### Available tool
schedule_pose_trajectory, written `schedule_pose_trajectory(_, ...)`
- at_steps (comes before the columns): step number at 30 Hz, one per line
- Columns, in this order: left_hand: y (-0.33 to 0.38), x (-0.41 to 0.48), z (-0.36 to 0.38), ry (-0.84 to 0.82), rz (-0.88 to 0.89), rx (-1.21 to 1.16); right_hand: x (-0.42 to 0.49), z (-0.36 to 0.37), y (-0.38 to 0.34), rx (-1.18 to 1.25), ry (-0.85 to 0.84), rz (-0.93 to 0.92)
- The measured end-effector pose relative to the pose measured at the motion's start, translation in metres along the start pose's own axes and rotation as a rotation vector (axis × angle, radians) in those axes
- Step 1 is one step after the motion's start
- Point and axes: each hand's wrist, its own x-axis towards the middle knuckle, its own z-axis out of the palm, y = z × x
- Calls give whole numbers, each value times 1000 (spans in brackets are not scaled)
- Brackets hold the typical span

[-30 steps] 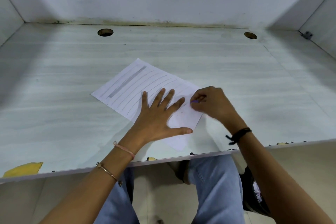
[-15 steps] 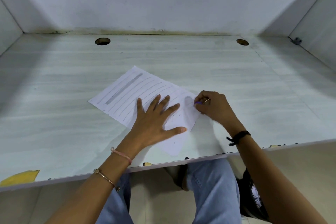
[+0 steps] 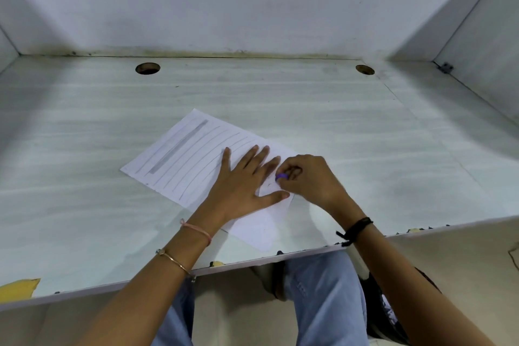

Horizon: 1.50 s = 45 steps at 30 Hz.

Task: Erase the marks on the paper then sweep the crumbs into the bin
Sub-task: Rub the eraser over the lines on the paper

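A white sheet of paper lies slanted on the pale desk. It carries several pencil lines and one broad grey stripe near its far-left edge. My left hand lies flat on the paper with fingers spread, pinning it down. My right hand is closed around a small purple eraser, pressed to the paper just beside the left fingertips. A few dark crumbs speckle the paper near the eraser. No bin is in view.
Two round cable holes sit at the back of the desk. Walls enclose it behind and on both sides. A yellow scrap lies at the front-left edge. My knees in blue jeans are under the front edge.
My right hand with the eraser has slid back and forth on the paper and now sits closer to the left fingertips. The left hand stayed flat on the sheet.
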Motion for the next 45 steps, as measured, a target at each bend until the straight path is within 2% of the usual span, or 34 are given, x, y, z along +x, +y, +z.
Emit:
schedule_pose_trajectory(3,-1,0,2,10,5,-18,18,-20,17,-47,153,83)
schedule_pose_trajectory(5,-2,1,3,10,8,-17,25,-28,20,-77,191,123)
schedule_pose_trajectory(11,-3,2,4,-5,9,-4,9,-2,-4,-91,24,-6)
schedule_pose_trajectory(16,-3,2,4,18,15,-31,32,-28,18,-151,181,133)
schedule_pose_trajectory(19,-3,2,4,10,7,-16,25,-21,4,-130,164,86)
schedule_pose_trajectory(22,-3,2,5,6,7,-5,5,-1,-9,-138,25,-11)
schedule_pose_trajectory(23,-3,3,5,6,7,-6,5,0,-5,-137,24,-6)
schedule_pose_trajectory(27,-3,2,4,15,11,-3,30,-26,21,-121,172,134)
schedule_pose_trajectory(29,-3,2,4,17,5,-12,32,-30,18,-144,178,123)
schedule_pose_trajectory(31,-3,3,4,11,6,-8,23,-19,4,-125,143,46)
schedule_pose_trajectory(34,-2,3,5,-1,5,-15,6,1,-5,-110,-19,-12)
schedule_pose_trajectory(40,-4,2,4,8,8,-10,40,-35,32,-115,172,150)
schedule_pose_trajectory(43,-4,3,4,2,3,-22,38,-35,21,-90,224,114)
schedule_pose_trajectory(45,-3,3,4,-4,3,-14,27,-21,5,-32,192,41)
